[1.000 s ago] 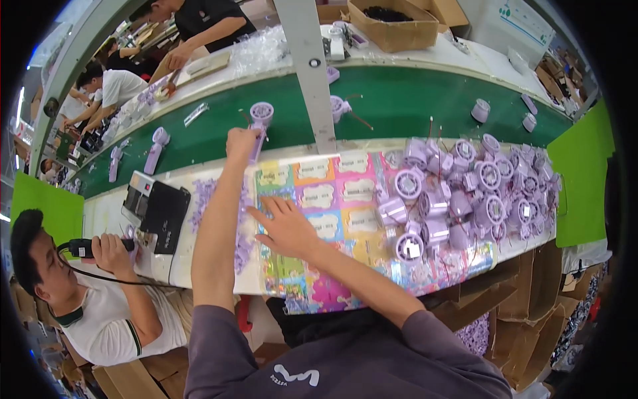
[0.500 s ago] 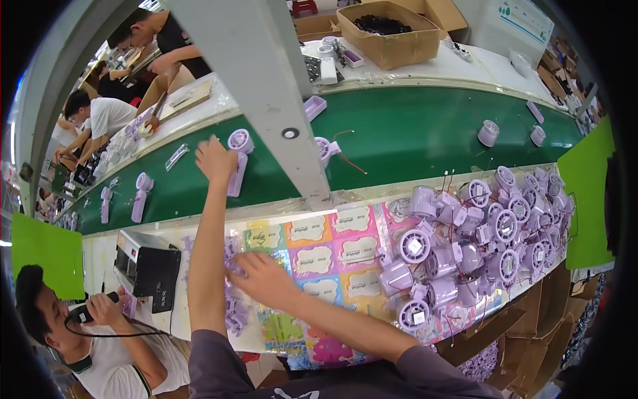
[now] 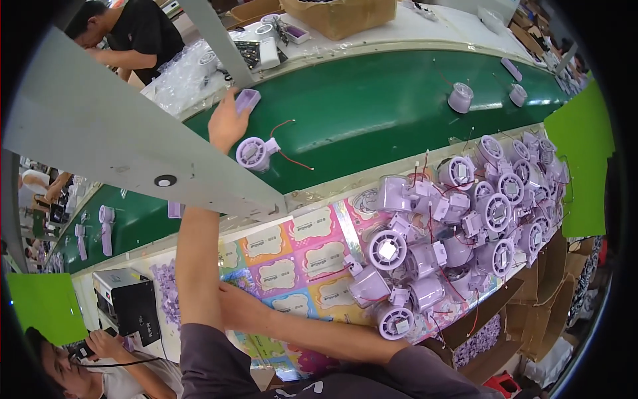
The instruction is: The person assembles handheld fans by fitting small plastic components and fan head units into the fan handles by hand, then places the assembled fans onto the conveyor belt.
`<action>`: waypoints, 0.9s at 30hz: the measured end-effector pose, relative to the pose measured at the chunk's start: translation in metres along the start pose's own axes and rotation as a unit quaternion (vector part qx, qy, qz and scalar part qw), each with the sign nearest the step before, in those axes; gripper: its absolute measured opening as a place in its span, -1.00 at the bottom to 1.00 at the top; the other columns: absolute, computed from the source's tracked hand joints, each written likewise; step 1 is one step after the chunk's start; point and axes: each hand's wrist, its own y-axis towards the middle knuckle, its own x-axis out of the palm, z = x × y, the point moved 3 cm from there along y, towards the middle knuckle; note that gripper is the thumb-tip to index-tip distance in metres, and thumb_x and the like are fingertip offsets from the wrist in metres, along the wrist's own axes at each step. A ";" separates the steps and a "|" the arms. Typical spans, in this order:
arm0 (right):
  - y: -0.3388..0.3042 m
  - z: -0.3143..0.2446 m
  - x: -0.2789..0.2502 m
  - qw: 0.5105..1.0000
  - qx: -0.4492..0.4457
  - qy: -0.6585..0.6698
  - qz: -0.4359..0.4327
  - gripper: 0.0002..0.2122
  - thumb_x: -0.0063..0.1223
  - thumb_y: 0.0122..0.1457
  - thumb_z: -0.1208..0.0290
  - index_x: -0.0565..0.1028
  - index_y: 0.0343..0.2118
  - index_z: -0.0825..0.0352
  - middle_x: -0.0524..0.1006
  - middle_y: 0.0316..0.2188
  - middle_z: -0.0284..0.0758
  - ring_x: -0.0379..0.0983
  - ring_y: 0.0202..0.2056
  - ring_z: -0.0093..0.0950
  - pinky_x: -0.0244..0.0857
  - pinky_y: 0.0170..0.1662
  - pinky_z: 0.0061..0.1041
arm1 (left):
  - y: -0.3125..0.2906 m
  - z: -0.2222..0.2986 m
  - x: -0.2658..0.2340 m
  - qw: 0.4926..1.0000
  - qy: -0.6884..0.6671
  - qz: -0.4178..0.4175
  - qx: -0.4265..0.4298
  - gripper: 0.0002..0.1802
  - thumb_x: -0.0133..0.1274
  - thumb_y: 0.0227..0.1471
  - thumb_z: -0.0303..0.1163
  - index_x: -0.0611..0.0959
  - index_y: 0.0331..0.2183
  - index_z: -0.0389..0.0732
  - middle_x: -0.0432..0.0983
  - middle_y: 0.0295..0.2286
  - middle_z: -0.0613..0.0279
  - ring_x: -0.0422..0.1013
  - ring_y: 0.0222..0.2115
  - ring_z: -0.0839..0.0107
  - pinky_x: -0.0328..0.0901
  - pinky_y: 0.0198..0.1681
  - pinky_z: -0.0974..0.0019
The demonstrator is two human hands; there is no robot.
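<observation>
My left hand (image 3: 228, 124) reaches past the grey post to the far side of the green conveyor belt. Its fingers and thumb close around the end of an open, lilac rectangular case (image 3: 248, 100). Just nearer on the belt lies a round lilac fan head (image 3: 253, 153) with red wires. My right forearm (image 3: 266, 320) crosses beneath the left one over the colourful printed sheet (image 3: 276, 274). My right hand is mostly hidden behind the left forearm, so its fingers do not show. Small lilac parts (image 3: 167, 287) lie left of it.
A wide grey post (image 3: 126, 143) slants across the near belt. Many lilac fan heads (image 3: 458, 253) with wires are heaped on the right. A black and silver machine (image 3: 126, 299) stands left, near a co-worker. Other fan parts (image 3: 460, 98) sit on the belt (image 3: 359, 100).
My left hand has left the lilac fan piece on the near belt and moved to the rectangular case beyond the post. My view has shifted right. My right hand has gone behind my left forearm.
</observation>
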 end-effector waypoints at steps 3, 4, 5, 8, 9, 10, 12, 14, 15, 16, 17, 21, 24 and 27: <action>0.003 0.005 -0.022 0.994 0.013 -0.002 -0.110 -0.79 0.06 0.02 0.37 0.58 -0.27 0.24 0.51 -0.18 -0.29 0.38 -0.03 -0.36 0.27 -0.01 -0.40 | -0.015 0.003 -0.030 1.000 0.021 -0.010 -0.012 -0.28 0.16 0.04 -0.15 0.32 0.22 0.04 0.59 -0.14 -0.04 0.51 -0.10 -0.07 0.35 -0.01 -0.03; 0.005 0.005 -0.023 0.992 0.035 0.035 -0.112 -0.72 0.04 0.02 0.38 0.52 -0.17 0.29 0.49 -0.14 -0.22 0.40 -0.01 -0.29 0.25 0.13 -0.29 | -0.023 0.002 -0.042 1.000 0.020 0.006 -0.003 -0.29 0.16 0.03 -0.15 0.34 0.21 0.03 0.59 -0.15 -0.04 0.51 -0.11 -0.07 0.35 -0.01 -0.03; 0.006 0.004 -0.024 0.993 0.035 0.036 -0.109 -0.72 0.04 0.02 0.38 0.52 -0.17 0.29 0.49 -0.14 -0.22 0.40 -0.01 -0.29 0.25 0.13 -0.29 | -0.034 0.009 -0.059 0.999 0.036 0.029 -0.016 -0.31 0.18 0.00 -0.20 0.39 0.18 0.02 0.60 -0.17 -0.04 0.52 -0.14 -0.05 0.36 -0.03 0.00; 0.014 -0.010 -0.030 0.999 0.007 0.015 0.037 -0.75 0.09 -0.03 0.41 0.48 -0.24 0.31 0.46 -0.20 -0.27 0.41 -0.09 -0.28 0.35 0.01 -0.34 | -0.077 -0.036 -0.108 0.974 0.037 0.121 0.190 -0.32 0.20 -0.03 -0.28 0.42 0.15 -0.05 0.62 -0.24 -0.05 0.55 -0.20 0.00 0.38 -0.07 0.01; 0.011 -0.005 -0.029 0.999 0.020 0.011 0.026 -0.75 0.09 -0.03 0.41 0.48 -0.24 0.31 0.46 -0.21 -0.27 0.41 -0.10 -0.29 0.36 0.00 -0.34 | -0.094 -0.036 -0.115 0.974 0.037 0.117 0.189 -0.32 0.20 -0.03 -0.28 0.42 0.15 -0.05 0.62 -0.24 -0.05 0.55 -0.20 0.00 0.38 -0.07 0.01; 0.010 -0.002 -0.027 0.999 0.033 0.008 0.014 -0.75 0.10 -0.04 0.41 0.48 -0.24 0.31 0.46 -0.21 -0.27 0.42 -0.11 -0.29 0.37 -0.01 -0.35 | -0.113 -0.035 -0.121 0.970 0.075 0.025 0.230 -0.33 0.20 -0.06 -0.25 0.44 0.12 -0.10 0.60 -0.27 -0.11 0.54 -0.24 -0.05 0.39 -0.14 0.01; 0.008 0.000 -0.026 0.999 0.033 0.010 0.030 -0.75 0.10 -0.04 0.42 0.46 -0.25 0.30 0.45 -0.22 -0.27 0.42 -0.14 -0.32 0.40 -0.05 -0.38 | -0.149 -0.031 -0.135 0.978 0.062 -0.105 0.171 -0.33 0.22 -0.09 -0.23 0.46 0.09 -0.15 0.57 -0.34 -0.15 0.53 -0.30 -0.07 0.41 -0.24 0.04; 0.007 0.001 -0.024 0.999 0.035 0.015 0.021 -0.77 0.08 -0.01 0.42 0.49 -0.25 0.33 0.46 -0.25 -0.26 0.44 -0.16 -0.32 0.42 -0.15 -0.39 | -0.180 -0.002 -0.144 0.981 -0.020 -0.192 0.013 -0.31 0.23 -0.10 -0.23 0.44 0.09 -0.14 0.56 -0.41 -0.09 0.55 -0.36 -0.01 0.41 -0.28 0.09; 0.005 0.004 -0.024 0.999 0.038 0.018 -0.003 -0.76 0.08 -0.01 0.43 0.49 -0.24 0.34 0.46 -0.22 -0.25 0.45 -0.16 -0.35 0.44 -0.14 -0.41 | -0.192 0.017 -0.149 0.969 -0.047 -0.240 -0.044 -0.30 0.24 -0.11 -0.23 0.43 0.10 -0.13 0.55 -0.45 -0.07 0.56 -0.39 0.03 0.42 -0.31 0.13; 0.006 0.000 -0.024 0.999 0.032 0.023 -0.001 -0.76 0.08 -0.01 0.43 0.49 -0.24 0.34 0.46 -0.22 -0.25 0.45 -0.16 -0.35 0.44 -0.14 -0.41 | -0.206 0.014 -0.146 0.967 -0.079 -0.240 -0.028 -0.26 0.28 -0.10 -0.14 0.41 0.10 -0.14 0.54 -0.49 -0.03 0.56 -0.45 0.11 0.41 -0.35 0.16; 0.005 -0.002 -0.024 0.999 0.034 0.023 -0.016 -0.76 0.08 -0.01 0.43 0.48 -0.23 0.34 0.45 -0.20 -0.25 0.46 -0.16 -0.36 0.45 -0.13 -0.43 | -0.215 0.019 -0.143 0.952 -0.128 -0.274 -0.049 -0.23 0.30 -0.10 -0.07 0.41 0.10 -0.16 0.54 -0.49 -0.01 0.56 -0.47 0.13 0.41 -0.37 0.17; 0.007 -0.009 -0.022 0.999 0.035 0.023 -0.031 -0.74 0.08 0.00 0.43 0.47 -0.21 0.36 0.45 -0.17 -0.24 0.47 -0.14 -0.37 0.45 -0.11 -0.44 | -0.211 0.020 -0.134 0.952 -0.101 -0.281 -0.072 -0.19 0.35 -0.09 -0.02 0.44 0.08 -0.24 0.56 -0.48 0.06 0.52 -0.54 0.22 0.37 -0.43 0.20; 0.005 -0.005 -0.025 0.999 0.039 0.010 -0.028 -0.71 0.07 0.02 0.42 0.48 -0.17 0.36 0.47 -0.17 -0.25 0.47 -0.13 -0.36 0.42 -0.07 -0.42 | -0.170 0.024 -0.122 0.978 -0.073 -0.194 -0.017 -0.38 0.28 -0.02 -0.13 0.55 0.02 -0.24 0.59 -0.33 -0.04 0.53 -0.36 0.16 0.37 -0.26 0.18; 0.006 -0.004 -0.031 1.000 0.008 -0.023 -0.007 -0.66 0.06 0.03 0.42 0.48 -0.08 0.36 0.49 -0.20 -0.28 0.46 -0.14 -0.37 0.39 -0.06 -0.41 | -0.138 0.020 -0.103 0.978 -0.083 -0.147 0.124 -0.42 0.23 0.00 -0.20 0.56 0.06 -0.20 0.52 -0.05 -0.06 0.42 0.00 0.11 0.26 0.09 0.15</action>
